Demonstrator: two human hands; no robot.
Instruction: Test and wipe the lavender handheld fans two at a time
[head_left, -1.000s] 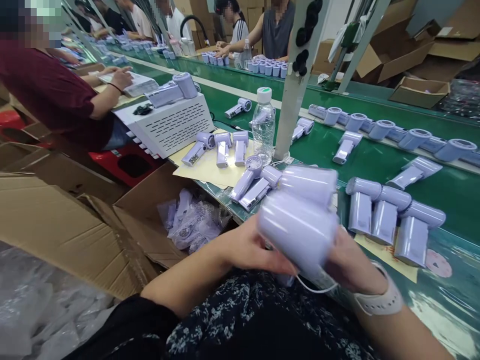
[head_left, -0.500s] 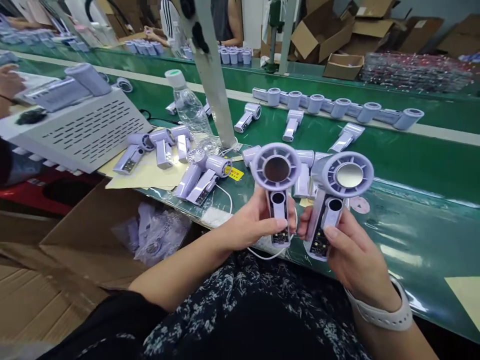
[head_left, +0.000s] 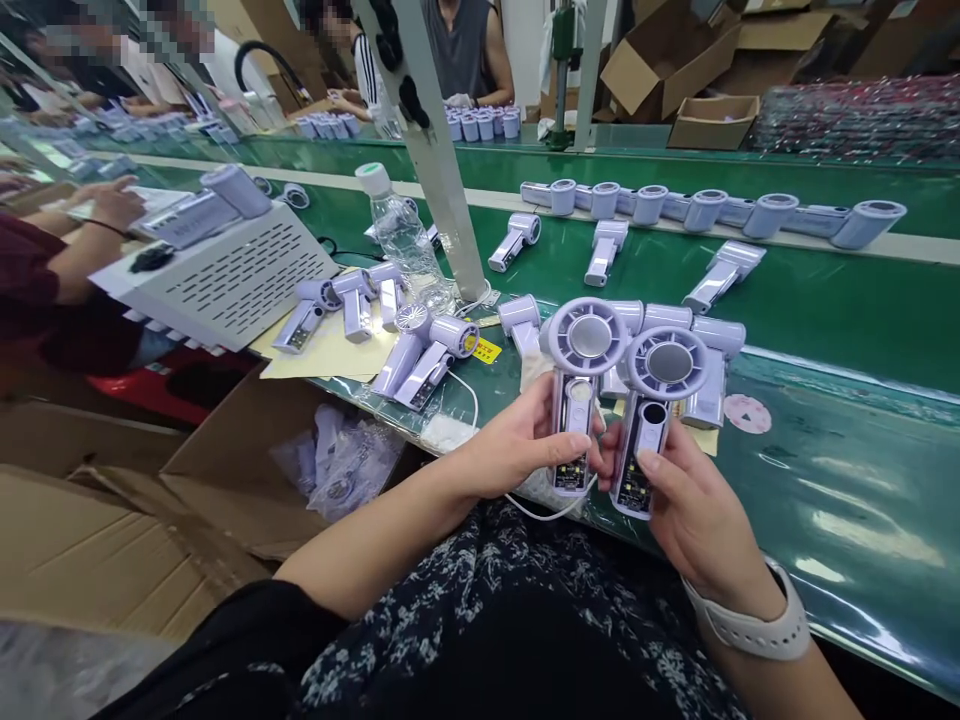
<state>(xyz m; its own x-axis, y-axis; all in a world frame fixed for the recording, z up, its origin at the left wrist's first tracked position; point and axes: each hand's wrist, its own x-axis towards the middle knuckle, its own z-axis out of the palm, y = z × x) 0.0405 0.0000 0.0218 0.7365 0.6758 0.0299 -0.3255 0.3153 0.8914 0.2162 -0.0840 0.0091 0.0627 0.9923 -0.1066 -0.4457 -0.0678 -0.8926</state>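
My left hand (head_left: 517, 445) is wrapped round the handle of a lilac handheld fan (head_left: 576, 400), thumb on its front. Beside it, my right hand (head_left: 694, 490) grips a second lilac handheld fan (head_left: 651, 415), its thumb on the panel below a dark round window. Both fans stand upright, round heads facing me and close together, with bare circuit boards showing low in the handles. Behind them, several more lilac fans (head_left: 709, 385) rest on the green bench, partly hidden. Left of my hands, a pair of fans (head_left: 439, 350) lies near a yellow label (head_left: 480, 348).
A row of fans (head_left: 709, 210) lines the green conveyor (head_left: 825, 290). A clear bottle (head_left: 405, 240) stands by a metal post (head_left: 442, 170). At left are a white slotted metal box (head_left: 225, 270), a co-worker's hand (head_left: 116, 205), and an open carton (head_left: 225, 450) holding bagged parts.
The two fans have come closer together, the right one shifting left and tilting. The left fan's round window now looks light instead of dark. The view has turned slightly left.
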